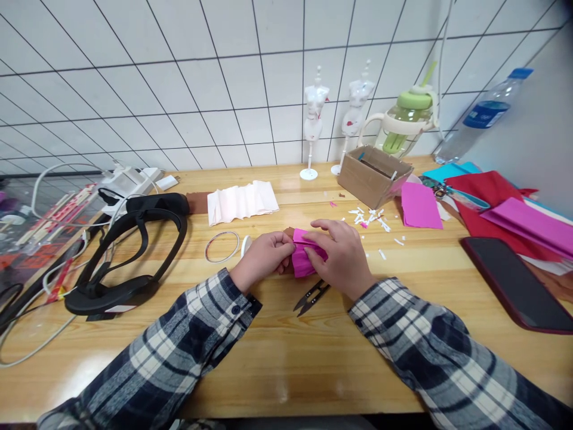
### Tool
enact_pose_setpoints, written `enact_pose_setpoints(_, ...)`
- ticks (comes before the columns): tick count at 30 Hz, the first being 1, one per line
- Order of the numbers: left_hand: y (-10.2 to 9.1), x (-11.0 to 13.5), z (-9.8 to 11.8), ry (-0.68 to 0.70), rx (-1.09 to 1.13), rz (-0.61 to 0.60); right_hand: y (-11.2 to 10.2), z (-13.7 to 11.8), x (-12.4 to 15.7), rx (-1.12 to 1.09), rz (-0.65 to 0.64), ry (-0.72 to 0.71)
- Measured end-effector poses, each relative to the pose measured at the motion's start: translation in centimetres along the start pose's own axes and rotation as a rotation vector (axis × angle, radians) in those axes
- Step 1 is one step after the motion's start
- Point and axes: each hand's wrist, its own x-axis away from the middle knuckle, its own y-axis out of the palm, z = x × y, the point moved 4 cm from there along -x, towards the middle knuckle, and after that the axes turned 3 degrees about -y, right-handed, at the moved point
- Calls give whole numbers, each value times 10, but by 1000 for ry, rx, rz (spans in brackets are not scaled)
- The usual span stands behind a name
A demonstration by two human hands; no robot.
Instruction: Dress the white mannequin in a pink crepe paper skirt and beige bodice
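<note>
My left hand and my right hand meet over a folded, pleated piece of magenta paper on the wooden table. Both hands pinch it, the left from its left side and the right with fingers pressed on top. A brown scrap peeks out behind the paper. Small black thread snips lie on the table just below my right hand. A thin wire ring and a small white disc lie left of my left hand.
A pleated white paper lies behind the hands. A cardboard box, two small white mannequins, a green-lidded jug and a water bottle stand at the back. Coloured sheets and a dark phone are right; a black headset and cables left.
</note>
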Motion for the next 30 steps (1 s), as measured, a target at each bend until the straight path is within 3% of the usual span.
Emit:
enact_pose_setpoints(7, -1, -3, -3, -26, 110, -22, 7, -7, -6, 37, -18, 52)
enact_pose_setpoints(19, -3, -8, -12, -36, 211, -48, 9, -8, -3, 31, -56, -39)
enact_pose_setpoints(30, -8, -5, -4, 20, 170, 24, 3, -5, -3, -63, -111, -21)
